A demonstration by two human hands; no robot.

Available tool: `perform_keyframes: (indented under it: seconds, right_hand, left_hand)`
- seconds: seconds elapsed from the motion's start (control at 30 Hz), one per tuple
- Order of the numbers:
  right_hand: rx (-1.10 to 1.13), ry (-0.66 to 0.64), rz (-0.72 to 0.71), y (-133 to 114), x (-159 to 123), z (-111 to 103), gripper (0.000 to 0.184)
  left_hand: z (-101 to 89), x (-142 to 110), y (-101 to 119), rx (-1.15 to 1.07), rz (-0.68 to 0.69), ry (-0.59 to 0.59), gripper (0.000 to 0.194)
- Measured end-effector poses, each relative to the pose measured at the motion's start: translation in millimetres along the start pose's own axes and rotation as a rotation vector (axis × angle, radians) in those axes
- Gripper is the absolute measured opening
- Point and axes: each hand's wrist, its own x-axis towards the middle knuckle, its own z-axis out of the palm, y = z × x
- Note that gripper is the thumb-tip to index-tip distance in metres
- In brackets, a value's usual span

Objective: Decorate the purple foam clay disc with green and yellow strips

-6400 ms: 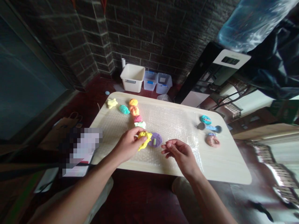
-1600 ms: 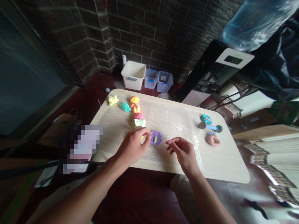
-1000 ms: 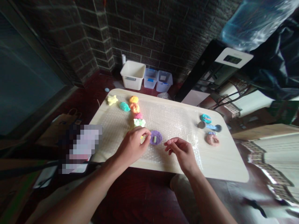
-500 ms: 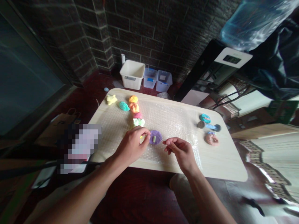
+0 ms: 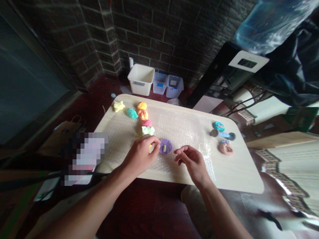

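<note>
My left hand (image 5: 143, 149) has turned over: its back now faces up, where earlier the yellow piece (image 5: 150, 146) showed plainly between my thumb and fingers. Now just a sliver of that yellow peeks out under them; I can't tell whether I grip it. It no longer overlaps the purple disc (image 5: 169, 146), and my fingertips (image 5: 158, 142) reach that edge instead.

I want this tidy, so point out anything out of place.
A small pale blue object lies on the floor past the far left corner of the table, apart from the colourful shapes on top, so it looks stray. The purple disc near the left hand shows no obvious damage.
</note>
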Motion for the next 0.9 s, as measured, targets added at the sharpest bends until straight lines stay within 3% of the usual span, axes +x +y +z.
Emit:
perform_keyframes:
  seconds: [0.47, 0.7, 0.9]
  right_hand:
    - [0.018, -0.037, -0.001, -0.1, -0.8, 0.1, 0.027]
    - [-0.025, -0.117, -0.046, -3.9, -7.6, -2.3, 0.02]
    - [-0.06, -0.141, -0.043, -6.1, -9.3, -1.9, 0.024]
  left_hand:
    - [-0.1, 0.4, 0.0, -0.007, 0.012, 0.011, 0.014]
    - [0.7, 0.6, 0.3, 0.002, 0.003, 0.0, 0.013]
    - [0.8, 0.9, 0.1, 0.0, 0.01, 0.007, 0.014]
